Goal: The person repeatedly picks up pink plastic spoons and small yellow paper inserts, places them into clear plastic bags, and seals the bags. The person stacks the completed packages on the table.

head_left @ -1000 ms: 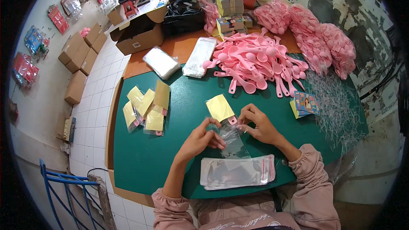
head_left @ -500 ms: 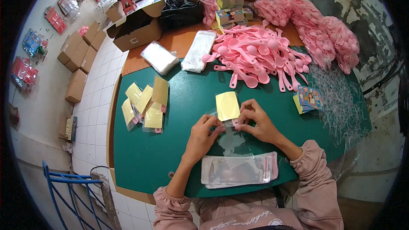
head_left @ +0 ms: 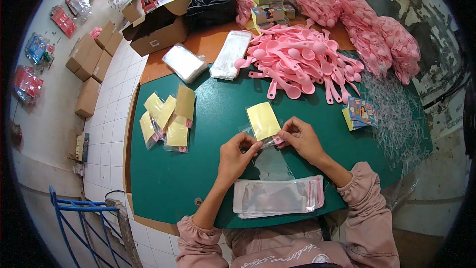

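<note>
In front of me a clear plastic bag (head_left: 274, 165) holds a yellow card (head_left: 264, 121), with the end of a pink spoon handle (head_left: 277, 139) showing at the card's lower right corner. My left hand (head_left: 237, 155) is closed, thumb and fingers pinching the bag's left edge below the card. My right hand (head_left: 303, 141) pinches the bag at its right edge, beside the handle end. The bag's clear lower part hangs toward me, above a stack of clear bags (head_left: 272, 198) with red-edged strips near the table's front. The spoon's bowl is hidden behind the card.
Several filled bags with yellow cards (head_left: 168, 111) lie left. A heap of pink spoons (head_left: 297, 62) sits at the back, bagged spoons (head_left: 357, 32) behind it. Right are picture cards (head_left: 362, 112) and loose clear strips (head_left: 391, 114). White packet stacks (head_left: 184, 63) and a cardboard box (head_left: 158, 34) stand back left.
The yellow card has tilted, its top leaning left, and has come slightly lower with the bag. More of the pink handle end shows. Both hands keep their pinch, with small shifts.
</note>
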`<control>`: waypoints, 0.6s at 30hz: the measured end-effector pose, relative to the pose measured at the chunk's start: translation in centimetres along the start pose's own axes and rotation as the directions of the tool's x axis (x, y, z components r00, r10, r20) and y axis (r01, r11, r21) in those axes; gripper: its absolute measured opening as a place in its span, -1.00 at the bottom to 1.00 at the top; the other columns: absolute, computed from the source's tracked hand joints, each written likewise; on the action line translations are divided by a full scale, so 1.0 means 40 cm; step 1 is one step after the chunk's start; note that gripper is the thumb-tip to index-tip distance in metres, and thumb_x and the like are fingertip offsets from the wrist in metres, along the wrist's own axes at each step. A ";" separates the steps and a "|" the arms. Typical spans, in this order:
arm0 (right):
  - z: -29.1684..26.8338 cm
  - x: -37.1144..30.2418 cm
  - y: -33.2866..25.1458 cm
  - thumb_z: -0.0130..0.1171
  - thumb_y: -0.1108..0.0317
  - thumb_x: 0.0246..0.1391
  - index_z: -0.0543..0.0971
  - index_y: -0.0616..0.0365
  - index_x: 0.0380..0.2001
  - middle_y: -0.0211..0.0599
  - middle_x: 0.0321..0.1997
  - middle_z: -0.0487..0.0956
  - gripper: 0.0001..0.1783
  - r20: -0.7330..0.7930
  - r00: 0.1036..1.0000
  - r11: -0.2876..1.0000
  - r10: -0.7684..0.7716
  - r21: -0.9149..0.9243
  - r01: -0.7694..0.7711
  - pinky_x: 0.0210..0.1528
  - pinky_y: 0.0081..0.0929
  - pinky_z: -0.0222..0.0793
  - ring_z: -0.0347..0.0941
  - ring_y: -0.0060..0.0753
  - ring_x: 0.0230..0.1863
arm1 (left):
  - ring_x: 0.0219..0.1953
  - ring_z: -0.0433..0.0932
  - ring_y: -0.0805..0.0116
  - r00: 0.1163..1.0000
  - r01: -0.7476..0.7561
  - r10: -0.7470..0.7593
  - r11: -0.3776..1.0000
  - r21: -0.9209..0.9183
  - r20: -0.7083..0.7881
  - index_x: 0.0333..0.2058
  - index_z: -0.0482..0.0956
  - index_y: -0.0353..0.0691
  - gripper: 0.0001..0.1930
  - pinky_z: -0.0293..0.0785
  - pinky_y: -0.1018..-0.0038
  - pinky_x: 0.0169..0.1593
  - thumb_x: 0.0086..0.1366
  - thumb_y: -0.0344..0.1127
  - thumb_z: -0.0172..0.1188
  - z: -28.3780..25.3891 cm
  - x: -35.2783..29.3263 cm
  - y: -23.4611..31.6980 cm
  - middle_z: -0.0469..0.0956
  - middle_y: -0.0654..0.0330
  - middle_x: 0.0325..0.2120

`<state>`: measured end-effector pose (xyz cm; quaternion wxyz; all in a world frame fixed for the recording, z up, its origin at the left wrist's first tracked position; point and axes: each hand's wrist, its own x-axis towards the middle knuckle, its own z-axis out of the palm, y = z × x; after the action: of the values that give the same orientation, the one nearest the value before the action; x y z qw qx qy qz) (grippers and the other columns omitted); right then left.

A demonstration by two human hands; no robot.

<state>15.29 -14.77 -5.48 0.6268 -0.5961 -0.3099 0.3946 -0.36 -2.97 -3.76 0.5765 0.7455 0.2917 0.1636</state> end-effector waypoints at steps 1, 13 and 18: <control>0.004 0.000 -0.002 0.08 0.46 0.04 0.35 0.31 -0.43 -0.31 -0.43 0.47 -0.86 0.000 1.000 1.000 0.002 0.001 -0.002 -0.41 -0.64 0.47 0.46 -0.57 -0.42 | -0.42 0.47 0.53 0.999 0.037 -0.038 0.998 -0.044 -0.021 -0.39 0.41 -0.33 -0.83 0.49 0.63 -0.42 0.09 -0.41 0.21 0.003 0.001 0.002 0.46 0.26 -0.46; 0.025 -0.001 -0.012 0.11 0.52 -0.02 0.40 0.29 -0.38 -0.23 -0.47 0.49 -0.87 -0.070 0.997 0.999 -0.008 -0.043 0.005 -0.51 -0.64 0.49 0.50 -0.54 -0.43 | -0.40 0.42 0.61 0.999 0.045 -0.045 0.995 -0.085 0.007 -0.27 0.43 -0.26 -0.82 0.35 0.70 -0.42 0.13 -0.43 0.14 0.008 -0.001 0.006 0.47 0.32 -0.40; 0.039 0.006 -0.043 0.11 0.45 -0.02 0.44 0.26 -0.31 -0.20 -0.37 0.47 -0.82 -0.017 1.000 0.965 -0.023 -0.261 0.017 -0.45 -0.54 0.47 0.49 -0.48 -0.40 | -0.36 0.44 0.56 0.997 -0.045 0.044 0.999 -0.006 -0.062 -0.05 0.41 -0.21 -0.61 0.40 0.65 -0.40 0.08 -0.46 0.16 -0.041 -0.008 -0.001 0.46 0.21 -0.27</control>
<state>14.29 -13.74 -3.65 0.5501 -0.6740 -0.3588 0.3382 -1.56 -1.92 -3.31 0.5663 0.7443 0.2920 0.2005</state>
